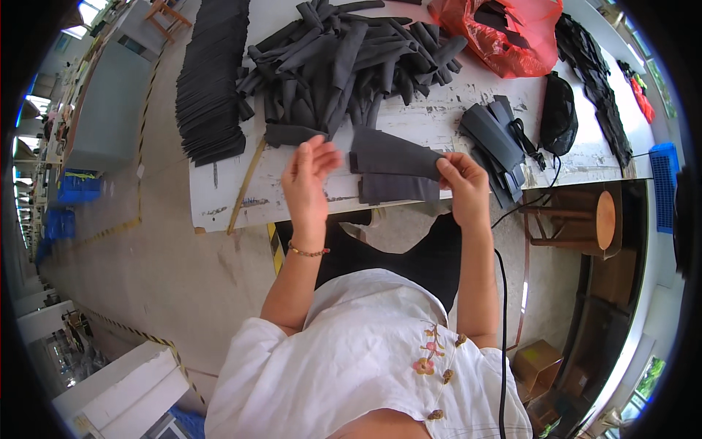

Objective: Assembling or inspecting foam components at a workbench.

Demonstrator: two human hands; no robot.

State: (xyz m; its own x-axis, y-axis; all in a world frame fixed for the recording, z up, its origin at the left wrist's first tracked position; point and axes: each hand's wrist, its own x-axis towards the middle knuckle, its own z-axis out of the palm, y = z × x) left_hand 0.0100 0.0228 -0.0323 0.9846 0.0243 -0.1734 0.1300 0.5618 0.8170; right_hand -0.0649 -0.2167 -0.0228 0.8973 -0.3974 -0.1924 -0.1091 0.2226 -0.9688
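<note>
The right hand [463,179] is closed on one end of a dark strip [395,152], which is pinched between thumb and fingers just above the front edge of the white tabletop [219,194]. The left hand [311,172] is held open, its fingers blurred and spread, near a folded strip [292,135]; whether that is touched cannot be told. Under the held strip a second strip [398,190] is laid, close to the front edge.

For good handling, the free end is probably best taken by the left hand, so that the strip can be drawn flat without twist and its edges squared to the one beneath; the grip is better placed at the end than mid-length, where a crease could be pressed in.

Beyond, toward the back edge, a loose heap [344,66] of strips is piled. A row [212,80] of them is stacked along the left edge. A bundle [493,132] is set toward the right edge, with a black pouch [558,113] beside it and a red bag [504,44] behind. On the strips no label can be seen; small dark marks near the front left corner cannot be read with certainty
</note>
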